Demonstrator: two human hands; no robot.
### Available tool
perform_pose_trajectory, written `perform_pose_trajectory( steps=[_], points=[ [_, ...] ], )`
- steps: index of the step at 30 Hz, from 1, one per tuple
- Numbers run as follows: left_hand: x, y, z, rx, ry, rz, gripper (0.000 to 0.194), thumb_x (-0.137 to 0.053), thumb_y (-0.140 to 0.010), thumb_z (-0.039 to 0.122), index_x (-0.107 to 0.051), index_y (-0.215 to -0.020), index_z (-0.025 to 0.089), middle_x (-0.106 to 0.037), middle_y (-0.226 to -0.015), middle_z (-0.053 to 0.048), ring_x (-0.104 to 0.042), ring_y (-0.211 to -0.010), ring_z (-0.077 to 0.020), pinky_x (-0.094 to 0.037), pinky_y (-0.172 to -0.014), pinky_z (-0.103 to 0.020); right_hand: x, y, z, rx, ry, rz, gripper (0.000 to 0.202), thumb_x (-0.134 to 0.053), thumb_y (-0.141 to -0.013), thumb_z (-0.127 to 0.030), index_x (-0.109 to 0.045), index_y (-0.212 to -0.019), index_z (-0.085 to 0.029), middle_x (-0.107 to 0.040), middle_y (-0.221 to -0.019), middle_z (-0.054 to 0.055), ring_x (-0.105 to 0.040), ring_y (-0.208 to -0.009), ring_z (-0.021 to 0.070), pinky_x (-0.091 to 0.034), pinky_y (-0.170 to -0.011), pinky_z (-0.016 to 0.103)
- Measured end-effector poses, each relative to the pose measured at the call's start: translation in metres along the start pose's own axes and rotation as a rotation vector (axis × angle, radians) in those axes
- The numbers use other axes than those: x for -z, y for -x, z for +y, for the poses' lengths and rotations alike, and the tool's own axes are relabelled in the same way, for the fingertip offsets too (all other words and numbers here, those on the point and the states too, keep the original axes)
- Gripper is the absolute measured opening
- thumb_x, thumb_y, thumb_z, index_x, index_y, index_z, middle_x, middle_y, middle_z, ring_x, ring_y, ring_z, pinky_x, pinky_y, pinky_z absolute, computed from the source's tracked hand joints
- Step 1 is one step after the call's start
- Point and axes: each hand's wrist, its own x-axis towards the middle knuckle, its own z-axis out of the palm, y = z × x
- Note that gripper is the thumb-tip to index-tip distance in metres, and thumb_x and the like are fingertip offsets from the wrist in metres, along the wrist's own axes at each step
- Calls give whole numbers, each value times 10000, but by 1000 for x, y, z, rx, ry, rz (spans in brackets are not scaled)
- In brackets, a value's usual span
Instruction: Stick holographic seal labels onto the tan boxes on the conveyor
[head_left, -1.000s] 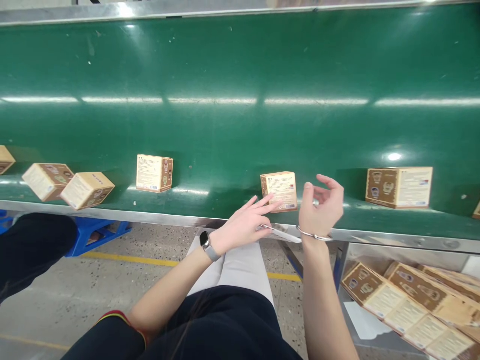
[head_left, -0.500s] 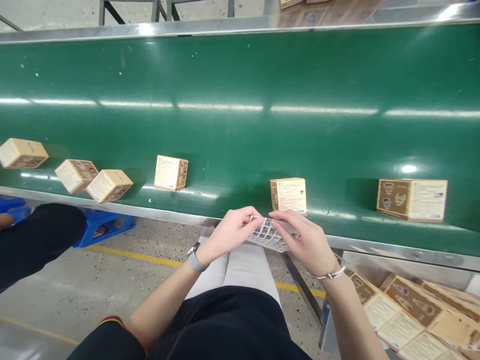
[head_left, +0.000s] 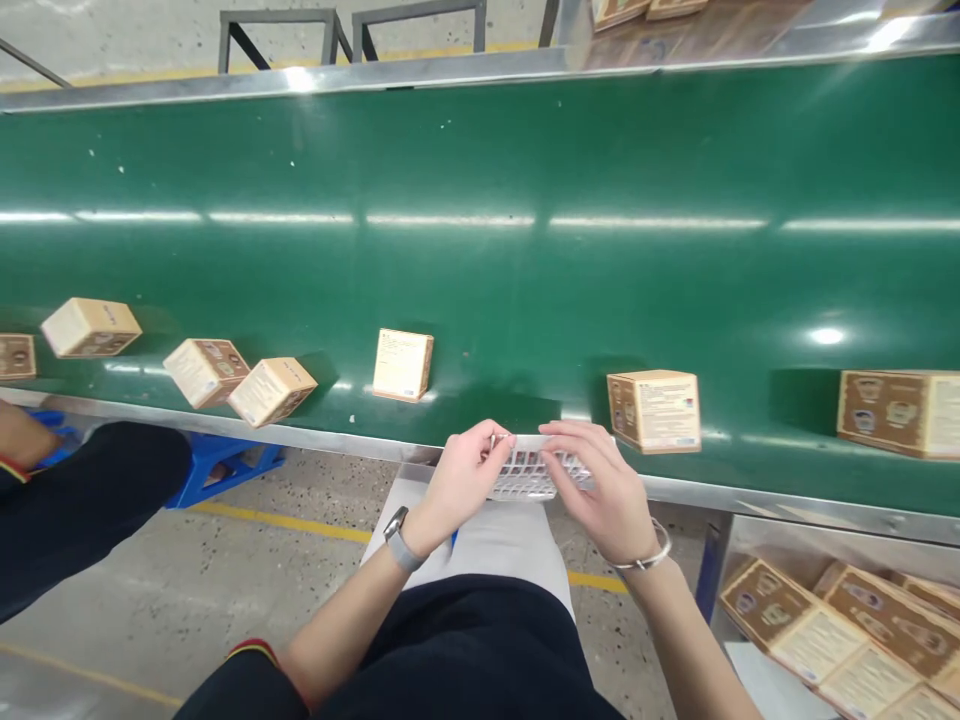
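left hand (head_left: pixel 463 475) grips sheet (head_left: pixel 525 474) left end | right hand (head_left: pixel 604 490) grips right end | sheet long axis left-right, above belt (head_left: pixel 480 280) edge

A second ago the hands are apart and open, the left hand (head_left: pixel 461 470) flat near a small box, the right hand (head_left: pixel 604 490) raised with curled fingers. Half a second ago both close on a sticker sheet (head_left: pixel 525 475). Now both pinch that sheet between them, held flatter, just in front of the belt edge. The boxes on the green belt (head_left: pixel 480 280) sit further right: the box (head_left: pixel 654 410) once just beyond the hands now lies right of the right hand. One more box (head_left: pixel 16 356) appears far left.
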Motion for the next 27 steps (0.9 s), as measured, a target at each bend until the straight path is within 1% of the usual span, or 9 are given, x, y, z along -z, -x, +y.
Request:
perform_pose_trajectory(
  steps=[2, 4, 5, 7, 9, 11, 14, 20, 27],
  points=[
    [22, 9, -13, -91, -139, -7, 250, -480, -956, 324, -624, -806, 184, -655, -763, -6, -566, -720, -143, -458, -660, -263, -16, -1, -6, -234, -197, 79, 47, -582, -921, -235, -615, -888, -236, -714, -1015, 78, -672, -971, 216, -545, -856, 398],
    [47, 19, -28, -244, -301, -34, 226, -488, -960, 281, -637, -816, 191, -707, -1070, -69, -595, -1025, -211, -499, -881, -356, -38, -6, -9, -458, -405, 187, 99, -596, -911, -323, -604, -879, -229, -709, -1049, 96, -680, -988, 224, -561, -852, 416],
    [59, 22, -35, -321, -386, -50, 224, -490, -962, 270, -637, -813, 190, -664, -1239, -87, -540, -1189, -248, -467, -990, -416, -50, -10, -9, -540, -497, 230, 145, -609, -897, -367, -601, -877, -224, -707, -1069, 105, -681, -996, 228, -564, -858, 425],
    [77, 23, -48, -432, -557, -94, 232, -480, -970, 255, -630, -809, 183, -489, -1483, -83, -343, -1420, -304, -341, -1137, -528, -76, -21, -8, -645, -617, 280, 229, -639, -858, -440, -601, -866, -214, -694, -1130, 120, -675, -1020, 230, -549, -898, 444],
    [88, 18, -57, -482, -691, -148, 242, -462, -977, 242, -622, -808, 175, -367, -1566, -68, -179, -1502, -321, -235, -1194, -585, -98, -32, -6, -693, -659, 310, 280, -656, -826, -482, -603, -843, -207, -672, -1189, 130, -655, -1064, 233, -518, -950, 459],
    [91, 8, -63, -508, -758, -202, 254, -445, -978, 214, -609, -789, 170, -337, -1579, -64, -151, -1511, -311, -225, -1207, -585, -114, -41, -5, -709, -653, 347, 305, -671, -797, -497, -600, -812, -201, -660, -1199, 137, -640, -1085, 239, -503, -964, 459],
    [86, -4, -68, -529, -765, -248, 263, -448, -968, 185, -597, -753, 166, -323, -1584, -61, -179, -1504, -297, -294, -1198, -543, -123, -46, -2, -709, -592, 399, 318, -683, -772, -497, -595, -788, -192, -652, -1166, 147, -635, -1068, 246, -514, -926, 440],
    [70, -9, -67, -548, -712, -252, 261, -459, -955, 159, -609, -742, 160, -275, -1603, -34, -173, -1506, -286, -298, -1208, -519, -123, -42, 4, -689, -403, 492, 312, -639, -797, -500, -578, -820, -194, -636, -1114, 135, -639, -1010, 231, -522, -879, 412],
    [67, -12, -62, -553, -701, -280, 269, -469, -952, 151, -604, -720, 154, -299, -1595, -54, -165, -1508, -277, -294, -1209, -506, -124, -44, 5, -668, -300, 554, 292, -591, -837, -489, -560, -848, -199, -641, -1070, 125, -644, -952, 220, -528, -845, 396]
  ],
)
